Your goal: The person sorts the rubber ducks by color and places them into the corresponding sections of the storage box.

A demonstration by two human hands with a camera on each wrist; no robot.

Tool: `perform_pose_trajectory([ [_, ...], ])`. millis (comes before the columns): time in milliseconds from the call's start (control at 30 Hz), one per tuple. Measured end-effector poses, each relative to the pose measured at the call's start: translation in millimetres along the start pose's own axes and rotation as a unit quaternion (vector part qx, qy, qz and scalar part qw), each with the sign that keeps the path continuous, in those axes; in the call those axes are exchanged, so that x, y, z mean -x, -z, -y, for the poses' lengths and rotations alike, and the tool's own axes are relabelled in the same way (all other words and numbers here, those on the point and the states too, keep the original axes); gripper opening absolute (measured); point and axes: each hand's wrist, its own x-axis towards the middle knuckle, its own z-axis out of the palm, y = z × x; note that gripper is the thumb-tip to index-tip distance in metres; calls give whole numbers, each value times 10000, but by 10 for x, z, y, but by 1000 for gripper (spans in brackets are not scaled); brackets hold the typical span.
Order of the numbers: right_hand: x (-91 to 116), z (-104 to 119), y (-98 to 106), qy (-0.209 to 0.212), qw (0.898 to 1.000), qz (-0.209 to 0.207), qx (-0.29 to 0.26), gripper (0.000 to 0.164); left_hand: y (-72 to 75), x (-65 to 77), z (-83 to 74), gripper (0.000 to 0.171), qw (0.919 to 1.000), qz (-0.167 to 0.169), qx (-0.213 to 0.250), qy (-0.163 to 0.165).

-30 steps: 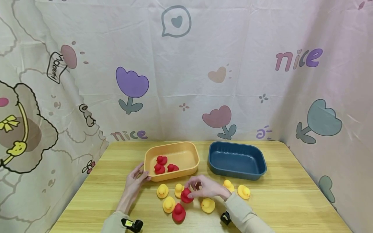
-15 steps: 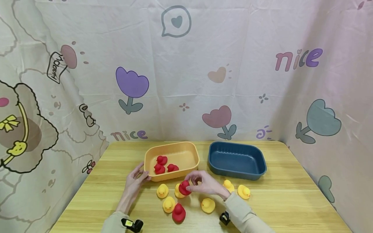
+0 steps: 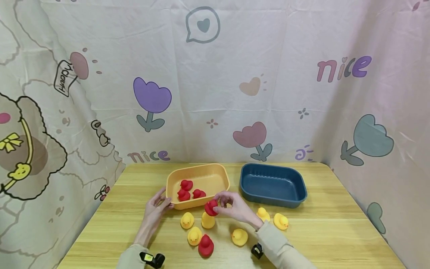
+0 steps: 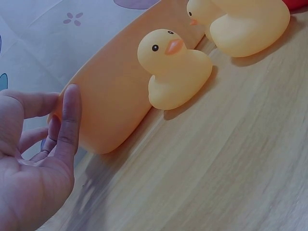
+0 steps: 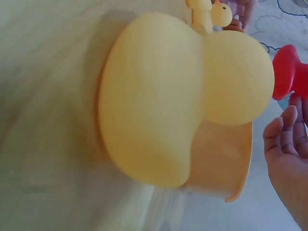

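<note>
My right hand pinches a red rubber duck in front of the orange tray. In the right wrist view that duck is partly cut off at the right edge. With thumb and fingers, my left hand grips the tray's near left corner. Several red ducks lie inside the tray on its left side. Below the held duck stands a yellow rubber duck. Another red duck is on the table nearer to me, beside a yellow duck.
To the right of the orange tray stands a blue tray with nothing in it. Yellow ducks lie in front of it, and another yellow duck sits left of my right sleeve. A printed cloth hangs behind the wooden table.
My right hand has lifted the red duck away from me and slightly left, toward the orange tray's near edge, uncovering the yellow duck beneath. The left hand keeps its place on the tray.
</note>
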Motion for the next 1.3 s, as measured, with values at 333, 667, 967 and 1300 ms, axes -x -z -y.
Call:
perform_pose_trajectory([
  [333,-126,62,9,-173,9988,-403,219,22,-4,-2,3,67,10000,-1,-54,4],
  [667,-347,69,74,-369,9964,-702,315,22,-4,0,-1,68,10000,-5,-83,-2],
  [967,-606,9,98,-558,9930,-823,640,25,-5,1,1,68,10000,-18,-76,14],
  [1300,-891,-35,81,-618,9921,-757,783,22,-8,3,2,68,10000,-1,-19,10],
])
